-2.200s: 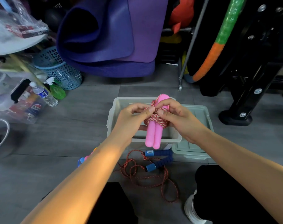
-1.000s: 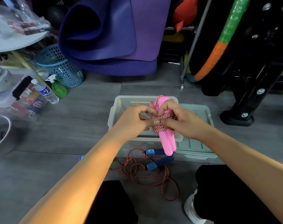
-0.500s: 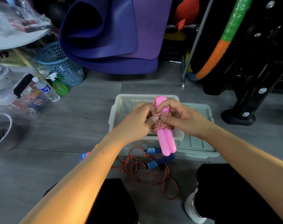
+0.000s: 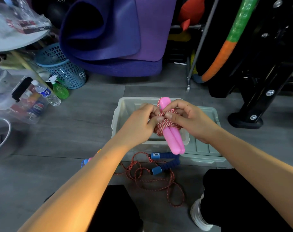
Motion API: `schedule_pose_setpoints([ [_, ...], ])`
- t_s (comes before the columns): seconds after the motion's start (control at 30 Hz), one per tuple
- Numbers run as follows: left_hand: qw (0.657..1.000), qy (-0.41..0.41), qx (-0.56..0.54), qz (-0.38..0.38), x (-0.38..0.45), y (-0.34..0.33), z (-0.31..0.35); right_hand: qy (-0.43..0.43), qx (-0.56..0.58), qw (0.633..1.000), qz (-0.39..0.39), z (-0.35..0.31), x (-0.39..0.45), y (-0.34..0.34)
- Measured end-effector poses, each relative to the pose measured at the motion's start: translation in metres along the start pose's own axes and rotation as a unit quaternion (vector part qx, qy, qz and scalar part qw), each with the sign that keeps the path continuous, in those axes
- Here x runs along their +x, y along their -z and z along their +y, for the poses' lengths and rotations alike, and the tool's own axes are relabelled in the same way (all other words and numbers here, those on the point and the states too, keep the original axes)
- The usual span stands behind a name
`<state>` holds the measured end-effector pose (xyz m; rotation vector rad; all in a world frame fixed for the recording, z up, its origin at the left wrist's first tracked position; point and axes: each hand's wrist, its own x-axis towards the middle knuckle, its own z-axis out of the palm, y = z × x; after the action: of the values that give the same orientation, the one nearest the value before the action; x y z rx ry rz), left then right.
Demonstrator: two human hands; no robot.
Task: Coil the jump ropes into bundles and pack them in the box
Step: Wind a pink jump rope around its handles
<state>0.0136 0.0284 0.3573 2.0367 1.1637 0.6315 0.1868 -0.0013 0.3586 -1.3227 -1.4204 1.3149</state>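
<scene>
Since approx 2 s ago the pink-handled rope bundle [image 4: 169, 129] has tipped, handle ends now swinging toward the right, w/ both hands still working the wraps above the box [image 4: 120, 114]. Left hand [image 4: 140, 123] and right hand [image 4: 187, 118] both pinch the red-white cord at the top wrap, fingers curled tight. Bundle looks nearly tied but isn't packed yet; blue-handled rope [image 4: 160, 163] lies uncoiled on the floor [image 4: 85, 118] in front of the box, so approx half remains.

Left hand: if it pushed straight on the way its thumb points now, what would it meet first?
The left hand points right, into the pink jump rope bundle it already pinches; just beyond lies the right hand. Depth is hard to judge in this view.
</scene>
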Motion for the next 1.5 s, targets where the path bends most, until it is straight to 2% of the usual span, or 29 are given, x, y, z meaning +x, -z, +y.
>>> schedule_pose_setpoints([
  [0.17,0.995,-0.054,0.028,0.075,-0.004,-0.005,0.0,0.005,0.045,0.999,0.002,-0.002,0.003,0.001],
  [0.27,0.993,-0.051,-0.03,0.104,-0.004,-0.002,0.0,0.019,0.052,0.998,0.027,-0.001,0.004,0.002],
  [0.37,0.985,0.042,-0.151,0.071,0.0,0.004,-0.001,0.044,0.008,0.998,0.037,-0.001,0.004,0.002],
  [0.47,0.957,0.112,-0.266,0.039,0.002,0.005,0.001,0.057,-0.045,0.997,0.032,-0.001,0.004,0.001],
  [0.7,0.947,0.162,-0.277,-0.03,0.003,0.009,-0.005,0.068,-0.166,0.984,-0.011,0.002,0.001,0.001],
  [0.87,0.966,0.145,-0.211,-0.036,0.003,0.009,-0.007,0.047,-0.106,0.992,-0.049,0.001,0.003,0.003],
  [0.97,0.968,0.163,-0.187,-0.022,0.004,0.005,-0.011,0.049,-0.094,0.993,-0.058,0.001,0.004,-0.001],
  [1.13,0.946,0.216,-0.239,0.028,0.002,0.003,-0.01,0.045,-0.101,0.993,-0.04,0.002,0.007,-0.007],
  [1.27,0.929,0.218,-0.291,0.066,0.0,0.013,-0.012,0.051,-0.109,0.993,-0.012,0.003,0.01,-0.016],
  [1.4,0.918,0.243,-0.312,0.035,-0.007,0.025,-0.019,0.033,-0.071,0.997,-0.017,0.004,0.018,-0.033],
  [1.5,0.882,0.315,-0.349,0.024,-0.014,0.038,-0.027,0.023,-0.001,0.999,-0.022,0.003,0.025,-0.052],
])
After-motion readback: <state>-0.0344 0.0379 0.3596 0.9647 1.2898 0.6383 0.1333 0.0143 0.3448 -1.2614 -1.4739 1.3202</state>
